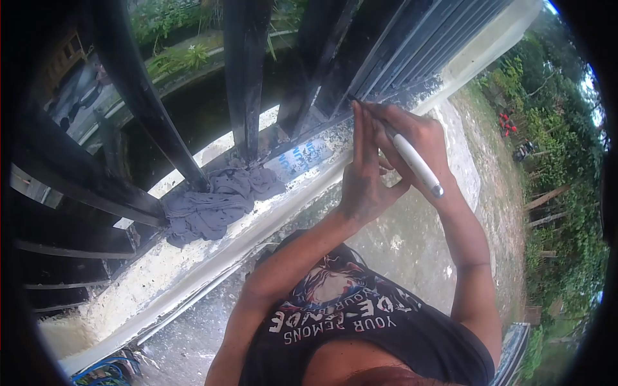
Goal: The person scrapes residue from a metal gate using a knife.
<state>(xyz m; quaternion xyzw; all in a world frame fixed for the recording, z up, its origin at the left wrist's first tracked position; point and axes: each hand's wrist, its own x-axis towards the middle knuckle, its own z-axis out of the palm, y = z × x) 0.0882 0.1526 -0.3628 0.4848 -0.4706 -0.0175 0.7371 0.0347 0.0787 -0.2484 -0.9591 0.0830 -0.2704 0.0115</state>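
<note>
My right hand (pixel 415 138) is closed around a pen-like tool with a thick white handle (pixel 417 164), which slants down toward me and ends in a grey cap. A dark tip (pixel 351 98) shows beyond the fingers, against the foot of the dark metal fence bars (pixel 380 61); its kind is not clear. Beside it, my left hand (pixel 367 183) has its fingers stretched up together toward that same tip, touching or very close to the right hand. Its thumb points to the right, and I see nothing held in it.
A crumpled grey-blue rag (pixel 215 202) with dark spots lies against the bars on a white ledge (pixel 138 267). Next to it is a flattened white-and-blue packet (pixel 299 157). Dark splashes mark the ledge. Blue cords (pixel 106 373) lie at lower left; shrubs (pixel 560 212) grow at right.
</note>
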